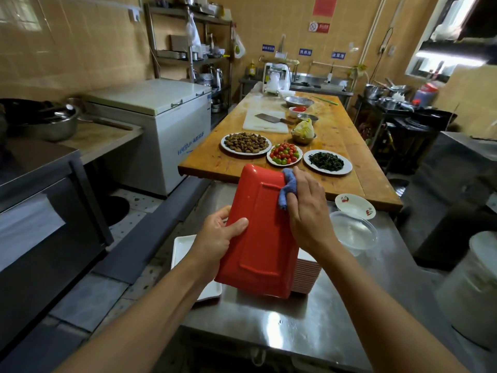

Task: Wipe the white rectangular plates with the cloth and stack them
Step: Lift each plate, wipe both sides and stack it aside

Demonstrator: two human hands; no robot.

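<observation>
Head view: left hand (215, 239) grips the plate's (262, 232) left edge; right hand (306, 208) pinches cloth (287, 188) against it.

Two bare forearms reach forward from the bottom of the view. The left hand (220, 238) grips the left edge of a red-backed rectangular plate (258, 232), thumb lying across its raised underside, fingers curled behind. The right hand (306, 208), knuckles up, presses a crumpled blue cloth (287, 188) against the plate's upper right edge, fingers (298, 179) curled around it.
</observation>
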